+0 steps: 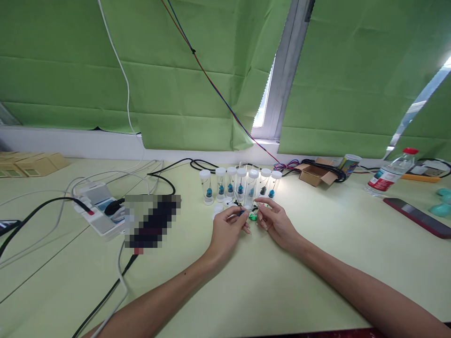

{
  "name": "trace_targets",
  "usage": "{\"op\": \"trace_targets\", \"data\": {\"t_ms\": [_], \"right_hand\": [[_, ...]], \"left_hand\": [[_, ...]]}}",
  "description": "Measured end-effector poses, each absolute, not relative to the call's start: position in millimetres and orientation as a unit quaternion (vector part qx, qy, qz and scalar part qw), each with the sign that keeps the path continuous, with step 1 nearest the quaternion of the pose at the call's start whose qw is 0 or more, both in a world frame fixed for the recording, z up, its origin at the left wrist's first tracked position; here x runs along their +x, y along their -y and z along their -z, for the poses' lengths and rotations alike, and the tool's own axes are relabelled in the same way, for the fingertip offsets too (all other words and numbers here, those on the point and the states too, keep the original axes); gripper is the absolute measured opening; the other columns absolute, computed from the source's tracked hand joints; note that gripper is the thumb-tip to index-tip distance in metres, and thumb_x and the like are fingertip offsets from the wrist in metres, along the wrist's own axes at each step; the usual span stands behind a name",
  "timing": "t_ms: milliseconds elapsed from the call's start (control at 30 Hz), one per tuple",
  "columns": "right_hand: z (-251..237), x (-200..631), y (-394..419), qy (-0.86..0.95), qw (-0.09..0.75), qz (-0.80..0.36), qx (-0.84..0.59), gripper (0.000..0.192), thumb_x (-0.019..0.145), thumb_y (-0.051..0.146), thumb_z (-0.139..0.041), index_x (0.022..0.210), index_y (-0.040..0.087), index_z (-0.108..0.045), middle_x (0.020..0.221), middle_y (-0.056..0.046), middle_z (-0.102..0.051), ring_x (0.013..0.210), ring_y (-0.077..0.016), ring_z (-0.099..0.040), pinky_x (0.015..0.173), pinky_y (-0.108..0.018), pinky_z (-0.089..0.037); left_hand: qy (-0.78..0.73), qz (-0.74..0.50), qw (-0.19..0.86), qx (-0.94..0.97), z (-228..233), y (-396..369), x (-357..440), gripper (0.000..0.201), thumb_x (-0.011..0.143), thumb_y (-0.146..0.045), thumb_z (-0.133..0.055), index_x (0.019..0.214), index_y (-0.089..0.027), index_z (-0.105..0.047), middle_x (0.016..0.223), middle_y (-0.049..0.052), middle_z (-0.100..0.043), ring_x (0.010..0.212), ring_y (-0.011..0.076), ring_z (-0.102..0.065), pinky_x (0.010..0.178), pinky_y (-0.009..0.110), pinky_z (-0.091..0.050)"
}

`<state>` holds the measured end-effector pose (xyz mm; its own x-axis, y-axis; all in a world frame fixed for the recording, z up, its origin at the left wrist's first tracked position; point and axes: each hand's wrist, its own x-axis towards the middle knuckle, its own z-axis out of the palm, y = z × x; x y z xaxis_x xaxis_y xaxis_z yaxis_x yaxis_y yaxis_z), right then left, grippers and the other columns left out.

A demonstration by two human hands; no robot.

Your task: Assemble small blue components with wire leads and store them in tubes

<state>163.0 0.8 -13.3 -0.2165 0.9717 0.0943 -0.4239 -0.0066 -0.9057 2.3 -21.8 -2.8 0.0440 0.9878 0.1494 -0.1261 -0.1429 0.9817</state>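
My left hand (pixel 228 231) is closed in a pinch near the middle of the table, with a small dark blue piece (pixel 241 212) at its fingertips. Facing it, my right hand (pixel 276 223) is also pinched closed; what its fingers hold is too small to make out. Between the two hands shows a small shiny green thing (pixel 252 217). Just behind them stands a row of several clear tubes (pixel 221 180) with white caps, most with small blue parts inside. Whitish round pieces (pixel 217 209) lie beside my left hand, partly hidden by it.
At left are a white power strip (pixel 100 211) with cables and a blurred-out dark device (pixel 153 220). Cardboard boxes (pixel 31 164) sit at the far left. To the right are an open small carton (pixel 313 174), a can (pixel 348 165), a bottle (pixel 391 173) and a phone (pixel 417 217).
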Motion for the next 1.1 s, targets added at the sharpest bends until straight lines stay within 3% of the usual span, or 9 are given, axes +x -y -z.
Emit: {"op": "trace_targets", "data": {"t_ms": [1100], "right_hand": [[16.9,161.8,-3.5,0.442,0.545,-0.628,-0.335,0.031,0.073,0.042,-0.078,0.078,0.018,-0.060,0.052,0.006,-0.054,0.040,-0.0061,-0.044,0.043,-0.021,-0.032]], "left_hand": [[-0.437,-0.531,0.479,0.546,5.5,22.3,2.2,0.025,0.078,-0.038,-0.068,0.087,-0.015,-0.066,0.062,0.000,-0.061,0.053,0.0142,-0.060,0.061,0.029,-0.052]]}}
